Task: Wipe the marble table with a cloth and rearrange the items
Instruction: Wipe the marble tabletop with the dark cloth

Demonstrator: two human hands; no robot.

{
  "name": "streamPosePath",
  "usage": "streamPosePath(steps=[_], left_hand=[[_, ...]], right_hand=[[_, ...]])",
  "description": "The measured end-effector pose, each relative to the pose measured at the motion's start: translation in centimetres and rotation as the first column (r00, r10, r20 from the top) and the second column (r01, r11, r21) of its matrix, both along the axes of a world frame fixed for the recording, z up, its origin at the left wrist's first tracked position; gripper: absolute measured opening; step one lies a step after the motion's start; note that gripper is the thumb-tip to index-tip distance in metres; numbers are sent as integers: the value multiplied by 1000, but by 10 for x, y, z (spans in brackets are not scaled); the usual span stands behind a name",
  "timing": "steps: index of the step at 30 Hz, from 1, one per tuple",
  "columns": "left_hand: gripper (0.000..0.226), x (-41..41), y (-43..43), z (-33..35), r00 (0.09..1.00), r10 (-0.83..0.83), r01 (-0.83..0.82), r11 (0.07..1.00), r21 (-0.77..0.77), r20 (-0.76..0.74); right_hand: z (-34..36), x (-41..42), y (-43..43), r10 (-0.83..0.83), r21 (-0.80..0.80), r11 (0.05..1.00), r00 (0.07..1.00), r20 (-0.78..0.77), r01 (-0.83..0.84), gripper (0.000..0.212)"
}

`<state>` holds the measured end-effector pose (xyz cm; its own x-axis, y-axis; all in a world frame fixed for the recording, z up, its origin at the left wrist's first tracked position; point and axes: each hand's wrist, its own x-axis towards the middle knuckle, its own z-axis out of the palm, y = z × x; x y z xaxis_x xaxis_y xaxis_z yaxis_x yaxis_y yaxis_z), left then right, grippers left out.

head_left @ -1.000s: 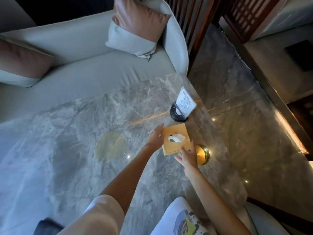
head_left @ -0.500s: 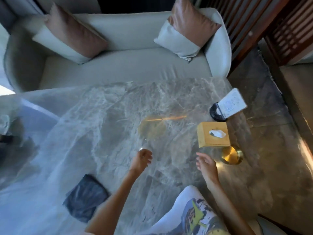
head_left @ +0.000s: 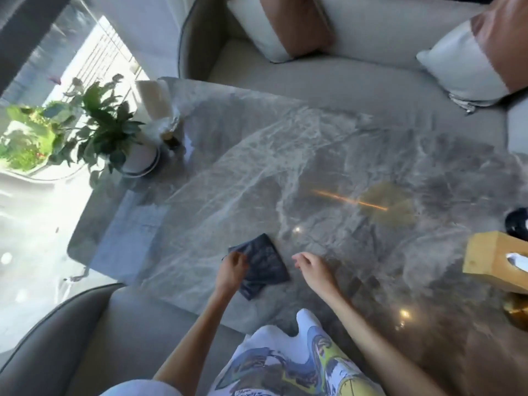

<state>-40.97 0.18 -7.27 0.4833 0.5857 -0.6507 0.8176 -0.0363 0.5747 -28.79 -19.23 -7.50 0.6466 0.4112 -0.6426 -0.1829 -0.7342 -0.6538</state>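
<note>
A folded dark blue cloth [head_left: 264, 261] lies flat on the grey marble table [head_left: 285, 167] near its front edge. My left hand [head_left: 233, 267] rests on the cloth's left edge, fingers curled onto it. Just right of the cloth, my right hand [head_left: 313, 267] hovers over the marble with fingers spread and nothing in it. A wooden tissue box [head_left: 497, 262] stands at the table's far right. A black stand [head_left: 517, 224] is cut off by the frame behind the tissue box, and a gold object [head_left: 517, 311] shows in front of it.
A potted green plant [head_left: 114, 130] in a white pot and a pale lamp [head_left: 158, 107] stand at the table's back left corner. A grey sofa with cushions [head_left: 288, 27] runs behind the table. Another seat [head_left: 85, 338] sits at the front left.
My view has swung left, away from the tissue box. My left hand has moved from the box to the dark cloth and landed on it. My right hand has left the box and followed.
</note>
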Motion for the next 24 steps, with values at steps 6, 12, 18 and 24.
streamPosePath(steps=[6,12,18,24], left_hand=[[20,-41,17,-12,973,174,-178,984,-14,-151],[22,-54,7,-39,941,237,-295,924,-244,-240],[15,-43,-9,-45,874,460,-483,785,-389,-156],[25,-41,-13,-51,843,512,-524,716,-461,-163]], right_hand=[[-22,-39,38,-12,-106,994,998,56,18,18],[-32,-46,45,-121,-238,963,992,37,127,27],[-43,-46,51,-303,-244,930,949,-85,275,24],[-43,-47,40,-420,-123,906,900,-120,406,11]])
